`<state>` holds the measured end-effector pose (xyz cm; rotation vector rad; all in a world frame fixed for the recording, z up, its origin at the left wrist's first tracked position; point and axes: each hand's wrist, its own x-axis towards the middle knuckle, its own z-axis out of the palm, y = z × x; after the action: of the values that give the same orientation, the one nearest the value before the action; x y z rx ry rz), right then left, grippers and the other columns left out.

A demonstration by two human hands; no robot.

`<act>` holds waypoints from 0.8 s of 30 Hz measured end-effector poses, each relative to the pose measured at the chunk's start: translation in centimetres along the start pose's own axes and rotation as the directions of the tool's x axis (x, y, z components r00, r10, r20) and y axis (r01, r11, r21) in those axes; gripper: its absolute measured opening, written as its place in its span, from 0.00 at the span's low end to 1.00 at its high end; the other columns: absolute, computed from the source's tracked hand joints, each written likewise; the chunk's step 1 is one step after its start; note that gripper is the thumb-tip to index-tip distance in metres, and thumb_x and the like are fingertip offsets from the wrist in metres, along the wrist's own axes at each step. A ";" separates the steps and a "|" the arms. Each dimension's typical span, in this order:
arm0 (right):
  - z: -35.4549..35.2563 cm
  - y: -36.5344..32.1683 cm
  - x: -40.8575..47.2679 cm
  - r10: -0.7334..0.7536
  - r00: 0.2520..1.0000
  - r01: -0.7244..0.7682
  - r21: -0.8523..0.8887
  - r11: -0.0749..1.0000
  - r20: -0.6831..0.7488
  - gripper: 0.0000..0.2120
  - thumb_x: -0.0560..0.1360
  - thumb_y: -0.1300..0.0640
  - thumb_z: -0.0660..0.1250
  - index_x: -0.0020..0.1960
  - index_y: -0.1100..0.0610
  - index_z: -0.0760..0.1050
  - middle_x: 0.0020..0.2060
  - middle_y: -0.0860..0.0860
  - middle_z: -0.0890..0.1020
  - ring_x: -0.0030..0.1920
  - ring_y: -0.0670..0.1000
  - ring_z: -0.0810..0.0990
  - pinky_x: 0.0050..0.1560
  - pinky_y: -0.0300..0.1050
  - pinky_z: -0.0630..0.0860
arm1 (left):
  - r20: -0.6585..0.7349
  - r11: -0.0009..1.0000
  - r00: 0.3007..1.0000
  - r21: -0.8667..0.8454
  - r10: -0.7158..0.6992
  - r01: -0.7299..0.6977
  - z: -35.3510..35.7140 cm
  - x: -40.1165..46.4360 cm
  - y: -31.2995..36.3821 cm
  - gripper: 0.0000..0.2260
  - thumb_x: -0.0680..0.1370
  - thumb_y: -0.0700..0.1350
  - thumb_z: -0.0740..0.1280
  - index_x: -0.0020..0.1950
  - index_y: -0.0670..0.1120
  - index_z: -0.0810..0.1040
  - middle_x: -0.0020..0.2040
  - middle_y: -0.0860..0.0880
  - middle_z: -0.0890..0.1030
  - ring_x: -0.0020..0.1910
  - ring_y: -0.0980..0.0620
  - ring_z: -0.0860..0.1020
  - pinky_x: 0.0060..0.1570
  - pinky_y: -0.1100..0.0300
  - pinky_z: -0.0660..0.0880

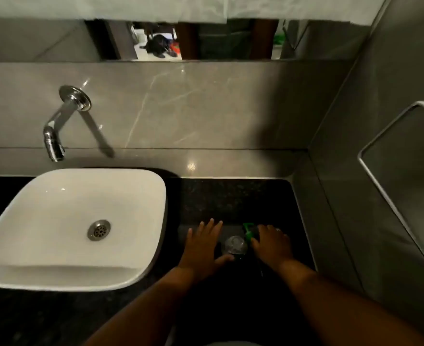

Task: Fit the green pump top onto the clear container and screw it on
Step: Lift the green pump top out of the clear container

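Note:
The clear container (pixel 235 244) stands upright on the black counter (pixel 233 198), seen from above with its round mouth showing. My left hand (pixel 204 242) is just left of it, fingers spread, thumb reaching toward its base. The green pump top (pixel 248 231) lies just right of the container. My right hand (pixel 272 243) covers most of the pump top, fingers curled over it; only the green nozzle end sticks out past the fingers.
A white square basin (pixel 43 216) with a metal drain takes up the left of the counter, with a chrome wall tap (pixel 56 136) above it. A grey side wall with a metal-framed panel (pixel 393 171) closes the right. A mirror strip runs along the back.

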<state>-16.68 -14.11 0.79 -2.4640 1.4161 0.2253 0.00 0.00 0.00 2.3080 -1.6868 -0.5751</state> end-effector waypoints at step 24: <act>-13.3 -7.0 7.1 -0.043 0.950 0.305 0.883 0.356 -0.310 0.07 0.71 0.56 0.70 0.43 0.43 0.76 0.44 0.48 0.82 0.48 0.49 0.81 0.46 0.39 0.75 | 0.035 0.889 0.986 -0.429 -0.164 0.163 0.8 2.5 -1.8 0.26 0.60 0.75 0.66 0.54 0.66 0.75 0.74 0.54 0.62 0.75 0.51 0.44 0.63 0.46 0.26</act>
<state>-7.15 -20.87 12.66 -1.6081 0.8774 -0.7729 1.89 -1.76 -1.93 2.1270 -1.2117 -0.8788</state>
